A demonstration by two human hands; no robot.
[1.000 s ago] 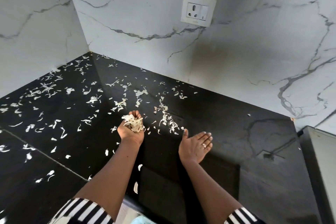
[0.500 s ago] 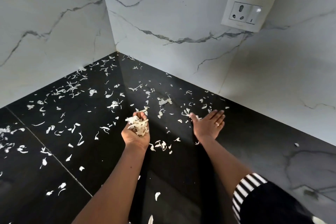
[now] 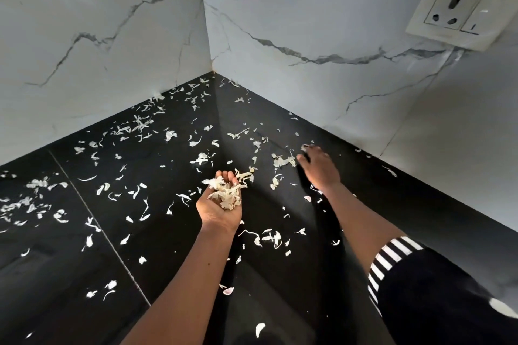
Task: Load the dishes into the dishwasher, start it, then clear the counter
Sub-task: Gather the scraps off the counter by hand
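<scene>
Moved since half a second ago: right hand (image 3: 319, 166), now farther toward the far wall, palm down beside peel scraps (image 3: 284, 161); its fingers are blurred, so the grasp cannot be told. Left hand (image 3: 220, 206): unchanged, palm up, cupping heap of peels (image 3: 227, 190). Pale, thin, curled scraps litter the glossy black counter (image 3: 70, 274) into the corner. Grey-veined marble walls (image 3: 308, 87); white socket (image 3: 459, 8) far right.

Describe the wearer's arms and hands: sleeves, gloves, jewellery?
No gloves on left hand or right hand; forearms bare, no watch or bracelet visible. Right arm: short black sleeve with a black-and-white striped cuff. Left sleeve out of frame. Right hand too blurred to check for rings.
</scene>
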